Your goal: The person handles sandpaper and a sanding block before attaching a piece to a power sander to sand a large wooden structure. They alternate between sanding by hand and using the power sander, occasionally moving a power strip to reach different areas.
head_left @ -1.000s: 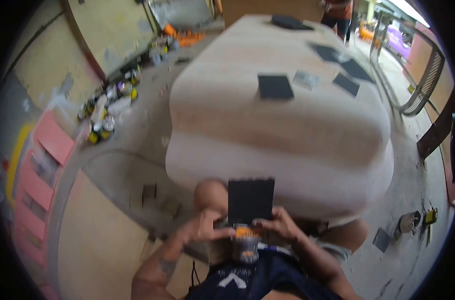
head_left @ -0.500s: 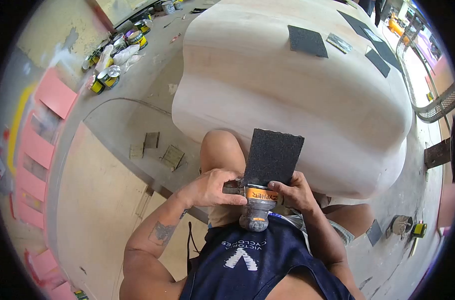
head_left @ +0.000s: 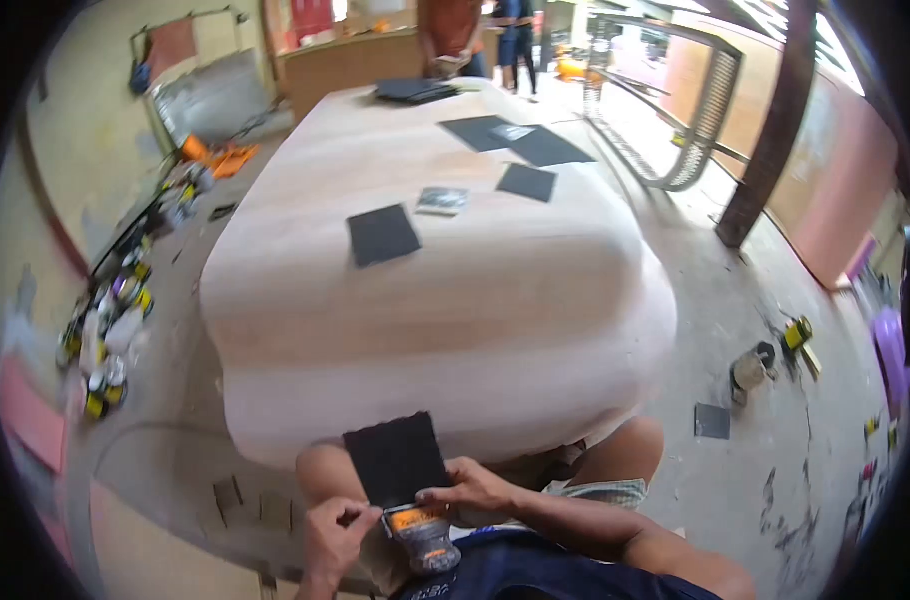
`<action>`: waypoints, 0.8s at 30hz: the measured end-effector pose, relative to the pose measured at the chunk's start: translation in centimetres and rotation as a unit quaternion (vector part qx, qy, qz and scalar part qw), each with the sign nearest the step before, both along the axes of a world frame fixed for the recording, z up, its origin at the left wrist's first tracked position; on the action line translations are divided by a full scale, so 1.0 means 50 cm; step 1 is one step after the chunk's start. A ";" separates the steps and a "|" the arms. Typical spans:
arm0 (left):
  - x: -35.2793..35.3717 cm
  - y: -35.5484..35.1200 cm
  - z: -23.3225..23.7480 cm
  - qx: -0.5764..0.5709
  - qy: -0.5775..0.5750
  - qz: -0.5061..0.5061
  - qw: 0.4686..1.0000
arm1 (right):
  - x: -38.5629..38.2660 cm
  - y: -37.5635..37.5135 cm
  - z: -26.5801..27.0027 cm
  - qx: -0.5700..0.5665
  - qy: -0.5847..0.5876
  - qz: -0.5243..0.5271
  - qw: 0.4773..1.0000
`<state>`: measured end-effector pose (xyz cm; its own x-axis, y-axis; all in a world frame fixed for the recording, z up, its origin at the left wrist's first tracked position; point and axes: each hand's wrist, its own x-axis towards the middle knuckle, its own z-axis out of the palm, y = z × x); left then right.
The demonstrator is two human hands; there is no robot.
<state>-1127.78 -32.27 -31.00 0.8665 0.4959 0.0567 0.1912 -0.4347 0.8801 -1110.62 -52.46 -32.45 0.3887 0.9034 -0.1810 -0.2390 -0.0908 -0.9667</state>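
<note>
An orange and dark palm sander [head_left: 422,535] lies against my lap, its base facing away from me. A black sheet of sandpaper [head_left: 397,458] stands up from that base, its far edge ragged. My right hand [head_left: 475,488] grips the sander's right side, with the thumb over the sandpaper's lower edge. My left hand [head_left: 335,540] is closed in a pinch at the left corner of the sander's base. What sits between those fingertips is too small to make out.
A large pale curved panel [head_left: 445,310] fills the space ahead. On it lie a dark sandpaper sheet [head_left: 383,236], a greyish block [head_left: 442,201] and more dark sheets. A person [head_left: 453,40] stands at its far end. Paint cans [head_left: 105,390] line the left wall; a metal frame [head_left: 695,150] stands right.
My view has tilted up and shifted right, bringing in the panel's far end and people. My left hand has gone from gripping the sander's side to a fingertip pinch at its corner.
</note>
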 end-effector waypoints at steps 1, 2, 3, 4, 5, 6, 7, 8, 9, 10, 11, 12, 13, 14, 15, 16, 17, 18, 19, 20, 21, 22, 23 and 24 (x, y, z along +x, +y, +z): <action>0.000 -0.009 0.005 0.000 -0.005 0.016 1.000 | 0.002 0.002 -0.015 0.006 -0.038 0.000 0.999; -0.004 -0.008 0.013 0.005 0.008 -0.002 1.000 | -0.001 0.002 -0.027 0.010 -0.029 -0.002 1.000; -0.008 -0.011 0.029 0.011 0.024 -0.017 1.000 | 0.000 0.000 -0.026 0.014 -0.018 0.000 1.000; -0.010 -0.016 0.043 0.016 0.042 -0.030 0.999 | -0.004 0.000 -0.028 0.017 -0.005 0.004 1.000; -0.003 -0.027 0.056 0.046 0.003 -0.029 0.999 | -0.007 0.002 -0.038 0.030 0.001 0.001 1.000; -0.001 -0.029 0.065 0.053 0.014 -0.034 0.998 | -0.008 0.002 -0.041 0.025 0.005 0.003 1.000; -0.002 -0.031 0.071 0.060 0.023 -0.039 0.997 | -0.007 0.002 -0.043 0.019 0.007 0.005 1.000; -0.004 -0.032 0.077 0.067 0.034 -0.043 0.996 | -0.007 0.002 -0.044 0.013 0.010 0.008 1.000; -0.003 -0.033 0.081 0.071 0.023 -0.047 0.996 | -0.015 0.001 -0.030 0.046 0.046 -0.002 0.998; -0.005 -0.035 0.089 0.074 0.028 -0.047 0.996 | -0.014 0.003 -0.040 0.027 0.046 0.008 0.999; -0.006 -0.039 0.097 0.077 0.032 -0.046 0.995 | -0.013 0.005 -0.053 0.008 0.047 0.019 0.999; -0.003 -0.039 0.097 0.080 0.036 -0.045 0.995 | -0.006 0.007 -0.050 -0.011 0.047 0.029 0.998; -0.005 -0.034 0.091 0.057 0.025 -0.049 0.997 | -0.006 0.005 -0.047 0.009 0.028 0.037 0.999; -0.005 -0.029 0.090 0.063 0.040 -0.052 0.996 | -0.007 0.004 -0.042 0.021 0.023 0.034 0.999; -0.007 -0.023 0.093 0.070 0.056 -0.055 0.994 | -0.013 0.004 -0.034 0.034 0.019 0.031 0.999; -0.004 -0.018 0.092 0.077 0.069 -0.057 0.993 | -0.012 0.004 -0.031 0.046 0.012 0.028 0.998; 0.000 -0.014 0.078 0.078 0.029 -0.061 0.995 | -0.016 0.010 -0.044 0.064 0.031 0.025 0.997; 0.009 -0.011 0.060 0.079 -0.012 -0.065 0.995 | -0.014 0.012 -0.044 0.054 0.020 0.035 0.998; 0.013 -0.008 0.046 0.079 -0.053 -0.069 0.993 | -0.011 0.013 -0.042 0.044 0.009 0.044 0.998; 0.011 -0.005 0.037 0.058 0.017 -0.073 0.995 | -0.011 0.015 -0.041 0.034 -0.001 0.053 0.998; 0.012 -0.005 0.035 0.038 0.086 -0.077 0.993 | -0.013 0.017 -0.039 0.038 -0.007 0.038 0.999; 0.010 -0.006 0.030 0.018 0.157 -0.081 0.984 | -0.017 0.018 -0.036 0.036 -0.007 0.036 0.999; 0.008 -0.010 0.009 0.000 0.115 -0.060 0.992 | -0.013 0.015 -0.032 0.033 -0.011 0.032 0.999; 0.015 -0.014 0.019 0.004 0.134 -0.054 0.989 | -0.013 0.014 -0.032 0.031 -0.013 0.027 0.999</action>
